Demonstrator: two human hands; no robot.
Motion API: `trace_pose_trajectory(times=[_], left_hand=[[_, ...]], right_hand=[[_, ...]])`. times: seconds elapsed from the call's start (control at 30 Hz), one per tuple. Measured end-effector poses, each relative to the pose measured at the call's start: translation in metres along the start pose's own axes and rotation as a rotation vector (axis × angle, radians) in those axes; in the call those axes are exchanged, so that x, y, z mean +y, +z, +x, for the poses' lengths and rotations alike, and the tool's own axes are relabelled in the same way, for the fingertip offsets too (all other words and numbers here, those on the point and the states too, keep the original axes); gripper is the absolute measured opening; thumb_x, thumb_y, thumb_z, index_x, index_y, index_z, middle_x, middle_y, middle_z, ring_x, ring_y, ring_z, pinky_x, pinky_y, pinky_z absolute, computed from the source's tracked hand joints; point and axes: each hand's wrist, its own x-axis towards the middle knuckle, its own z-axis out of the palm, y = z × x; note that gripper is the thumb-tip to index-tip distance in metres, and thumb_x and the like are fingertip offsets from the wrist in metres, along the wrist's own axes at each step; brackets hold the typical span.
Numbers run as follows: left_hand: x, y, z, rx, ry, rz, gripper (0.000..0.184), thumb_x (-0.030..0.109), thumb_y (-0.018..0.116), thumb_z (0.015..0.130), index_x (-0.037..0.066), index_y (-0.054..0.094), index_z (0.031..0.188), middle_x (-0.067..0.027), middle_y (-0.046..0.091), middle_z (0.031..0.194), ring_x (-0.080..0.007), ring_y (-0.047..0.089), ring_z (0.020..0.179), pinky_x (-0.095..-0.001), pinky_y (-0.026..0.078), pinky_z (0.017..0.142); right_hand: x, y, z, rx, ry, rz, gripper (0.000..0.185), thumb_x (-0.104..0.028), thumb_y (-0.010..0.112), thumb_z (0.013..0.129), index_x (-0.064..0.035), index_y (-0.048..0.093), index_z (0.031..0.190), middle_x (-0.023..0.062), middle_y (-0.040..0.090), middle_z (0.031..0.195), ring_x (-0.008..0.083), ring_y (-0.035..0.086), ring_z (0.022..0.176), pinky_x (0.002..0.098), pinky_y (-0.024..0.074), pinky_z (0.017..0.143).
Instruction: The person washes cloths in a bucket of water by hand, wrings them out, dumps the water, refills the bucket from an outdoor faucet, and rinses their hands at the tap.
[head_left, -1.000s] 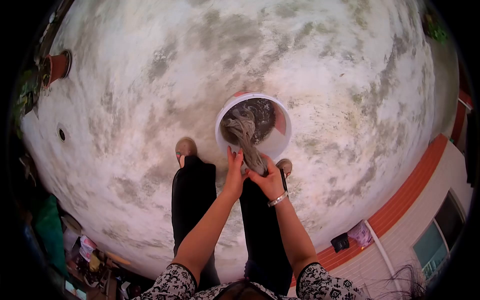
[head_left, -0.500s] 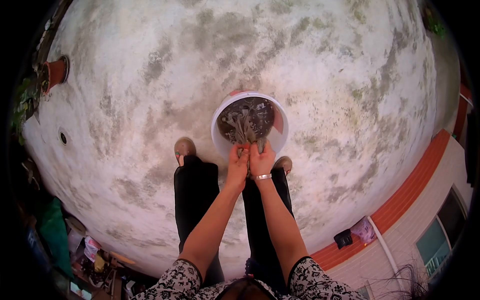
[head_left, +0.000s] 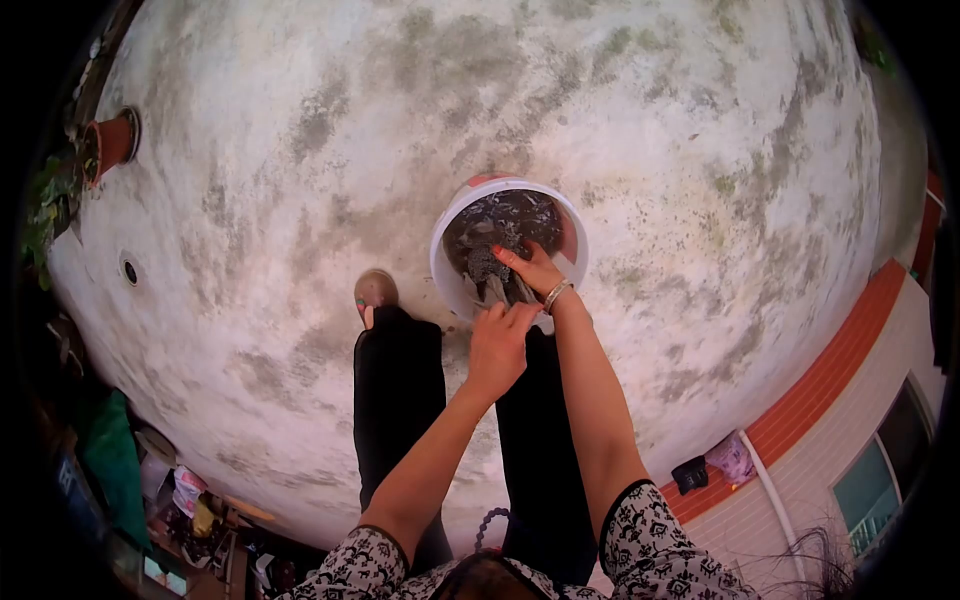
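Observation:
A white bucket (head_left: 437,262) with a reddish patch stands on the ground in front of my feet, holding dark, murky water (head_left: 520,208). A wet grey cloth (head_left: 487,265) hangs from the near rim down into the water. At that rim, the closed fingers of my left hand (head_left: 498,345) pinch the cloth's upper end. Inside the bucket mouth my right hand (head_left: 540,275) grips the cloth lower down, its thumb lying across it. Its other fingertips are partly hidden by the cloth and water. A silver bracelet (head_left: 557,295) circles my right wrist.
My sandalled foot (head_left: 376,288) is left of the bucket. The stained concrete ground (head_left: 300,200) has a small drain hole (head_left: 129,271) at left. A terracotta pot (head_left: 115,140) stands far left, clutter (head_left: 190,500) lower left, and a tiled wall (head_left: 800,440) lower right.
My right hand has moved from the near rim forward into the bucket, further down the cloth. The left hand has shifted slightly back toward me, and the cloth's bunched part sits lower.

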Motion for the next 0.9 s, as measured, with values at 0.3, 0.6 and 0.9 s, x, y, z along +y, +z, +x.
trace_pose_trajectory(times=[0.3,0.6,0.9], left_hand=[[-0.018,0.001,-0.020,-0.006,-0.096,0.137,0.050,-0.003,0.053,0.057,0.007,0.040,0.104,-0.0148,0.032,0.110,-0.0308,0.035,0.097,-0.0401,0.027,0.078],[-0.027,-0.008,-0.024,0.005,-0.236,0.047,0.045,0.001,0.053,0.060,0.007,0.041,0.102,-0.0152,0.034,0.108,-0.0314,0.037,0.097,-0.0365,0.031,0.077],[-0.038,0.004,-0.018,0.175,-0.596,-0.905,0.050,0.019,0.048,0.077,0.002,0.026,0.119,-0.0103,0.036,0.113,-0.0195,0.038,0.101,-0.0300,0.036,0.077]], right_hand=[[0.041,-0.003,0.053,0.051,-0.262,0.050,0.065,0.004,0.055,0.057,-0.0050,0.029,0.116,0.0109,0.045,0.104,0.0183,0.045,0.090,0.0251,0.0389,0.075],[0.071,0.038,0.068,0.459,-0.292,-0.603,0.053,-0.007,0.056,0.063,-0.0119,0.032,0.109,0.0238,0.043,0.100,0.0359,0.046,0.089,0.0403,0.0367,0.077],[0.019,0.028,-0.043,0.022,-0.178,0.518,0.035,-0.007,0.056,0.070,-0.0018,0.042,0.101,0.0028,0.052,0.085,0.0086,0.048,0.076,0.0208,0.0400,0.067]])
